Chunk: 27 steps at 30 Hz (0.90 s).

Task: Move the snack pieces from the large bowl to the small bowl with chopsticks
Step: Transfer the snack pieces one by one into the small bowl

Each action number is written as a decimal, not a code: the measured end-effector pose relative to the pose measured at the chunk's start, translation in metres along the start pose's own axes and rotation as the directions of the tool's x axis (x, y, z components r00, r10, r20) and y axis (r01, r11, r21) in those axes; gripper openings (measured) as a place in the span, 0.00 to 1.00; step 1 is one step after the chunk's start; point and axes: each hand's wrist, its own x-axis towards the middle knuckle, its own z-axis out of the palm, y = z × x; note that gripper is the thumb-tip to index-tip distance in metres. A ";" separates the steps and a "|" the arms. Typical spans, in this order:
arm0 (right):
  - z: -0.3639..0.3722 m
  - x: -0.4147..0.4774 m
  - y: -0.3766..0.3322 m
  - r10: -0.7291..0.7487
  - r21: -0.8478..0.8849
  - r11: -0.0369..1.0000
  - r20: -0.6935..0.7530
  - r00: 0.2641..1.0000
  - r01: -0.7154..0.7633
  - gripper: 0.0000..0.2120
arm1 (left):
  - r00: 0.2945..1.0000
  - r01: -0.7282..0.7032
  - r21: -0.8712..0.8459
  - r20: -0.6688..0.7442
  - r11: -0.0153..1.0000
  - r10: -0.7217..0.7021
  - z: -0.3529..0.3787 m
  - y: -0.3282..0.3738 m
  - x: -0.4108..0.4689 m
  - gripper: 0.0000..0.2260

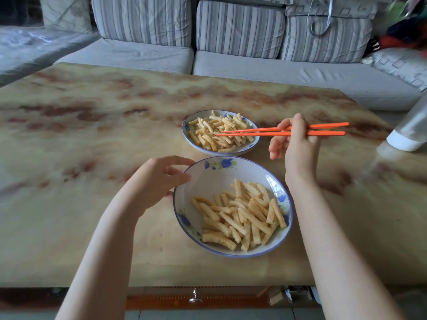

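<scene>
The right hand (298, 144) is closed around a pair of orange chopsticks (282, 130), holding them almost level, with their tips spread slightly apart above the small bowl (250, 147); nothing is pinched between the tips. That bowl, white with a blue rim, sits on the far side of the marbled desk (92, 135) and is heaped with ridged yellow snack pieces (208, 132). Just in front of it, nearly touching rim to rim, stands the large bowl (208, 176), white with blue flowers, and more snack pieces (245, 215) lie piled in its near and right part while its far left side is bare. The left hand (159, 179) rests against the large bowl's left rim, fingers loosely curled and thumb at the edge, grasping nothing firmly. Off to the right on the desk stands a blurred clear container with a white base (409, 135). Behind the desk runs a grey sofa (254, 65) with striped cushions.
</scene>
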 end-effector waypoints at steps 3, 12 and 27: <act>-0.006 0.001 -0.007 -0.022 -0.003 1.000 0.002 1.000 0.022 0.18 | 1.000 0.002 -0.002 0.002 1.000 -0.002 -0.001 -0.001 0.000 0.13; -0.031 0.006 -0.028 0.054 0.015 0.998 0.155 0.986 -0.057 0.19 | 1.000 0.009 0.001 0.002 1.000 -0.009 0.000 -0.002 0.001 0.12; -0.033 -0.013 -0.048 0.262 -0.268 0.953 0.511 0.819 -0.138 0.19 | 1.000 0.011 0.014 0.000 1.000 -0.011 0.000 -0.002 0.001 0.12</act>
